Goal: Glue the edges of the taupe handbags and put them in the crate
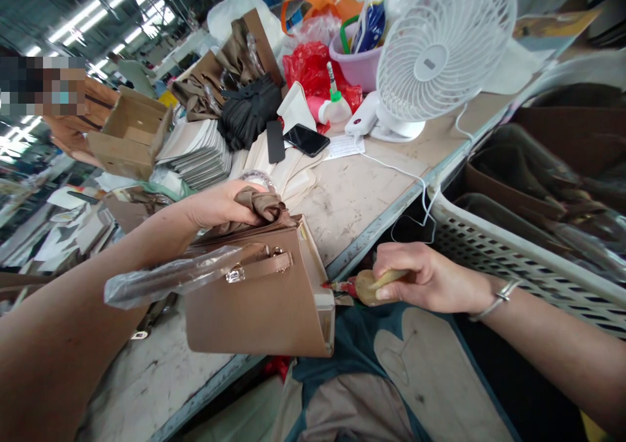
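Observation:
A tan leather handbag (254, 305) lies on its side at the near edge of the worktable (362, 188). Its handle is wrapped in clear plastic (166, 279). My left hand (222, 204) is closed over the bag's top, gripping bunched brown fabric (259, 202) there. My right hand (425, 276) is closed round a small wooden-handled tool (364, 287). The tool's red tip touches the bag's right edge near the table rim.
A white desk fan (440, 44) stands at the back right, its cord trailing over the edge. Two phones (306, 139), a glue bottle (336, 106), stacked leather pieces (195, 152) and a cardboard box (130, 132) crowd the back. A white slatted crate (513, 253) sits to the right.

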Action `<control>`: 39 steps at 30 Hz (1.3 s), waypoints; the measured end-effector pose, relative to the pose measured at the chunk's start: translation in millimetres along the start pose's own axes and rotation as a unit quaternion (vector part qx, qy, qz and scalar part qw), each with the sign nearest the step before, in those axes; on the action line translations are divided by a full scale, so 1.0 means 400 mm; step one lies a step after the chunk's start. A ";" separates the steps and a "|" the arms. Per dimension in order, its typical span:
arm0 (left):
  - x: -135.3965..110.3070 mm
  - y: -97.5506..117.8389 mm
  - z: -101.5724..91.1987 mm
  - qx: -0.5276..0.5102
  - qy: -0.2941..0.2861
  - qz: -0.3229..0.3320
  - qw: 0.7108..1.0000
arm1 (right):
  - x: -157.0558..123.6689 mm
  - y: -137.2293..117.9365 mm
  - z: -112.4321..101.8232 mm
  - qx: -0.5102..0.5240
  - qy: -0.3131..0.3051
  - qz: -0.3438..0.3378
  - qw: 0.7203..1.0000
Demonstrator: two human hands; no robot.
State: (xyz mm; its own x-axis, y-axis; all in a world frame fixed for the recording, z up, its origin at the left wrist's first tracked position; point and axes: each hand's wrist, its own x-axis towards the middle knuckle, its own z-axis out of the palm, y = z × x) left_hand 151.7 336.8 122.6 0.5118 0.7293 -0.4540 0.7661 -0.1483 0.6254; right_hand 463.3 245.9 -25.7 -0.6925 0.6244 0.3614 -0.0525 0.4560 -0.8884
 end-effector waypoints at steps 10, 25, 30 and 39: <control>0.009 -0.009 -0.001 -0.011 -0.022 0.035 0.999 | -0.013 0.004 0.004 0.044 -0.002 0.057 0.997; -0.037 0.045 -0.126 0.143 0.083 0.072 0.984 | 0.019 0.016 0.007 -0.012 0.127 0.039 0.991; -0.049 0.016 -0.115 0.133 0.107 0.072 0.983 | 0.016 0.029 -0.002 -0.060 0.182 0.024 0.981; -0.015 0.016 -0.093 0.174 0.138 0.035 0.974 | 0.063 0.068 -0.001 -0.129 0.124 -0.019 0.984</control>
State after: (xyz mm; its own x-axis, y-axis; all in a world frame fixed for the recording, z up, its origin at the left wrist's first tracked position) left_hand 139.0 356.4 152.8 0.4808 0.8539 -0.1994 0.8427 -0.3871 0.3742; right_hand 444.7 274.4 -40.5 -0.4949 0.7246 0.4795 0.1312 0.6079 -0.7831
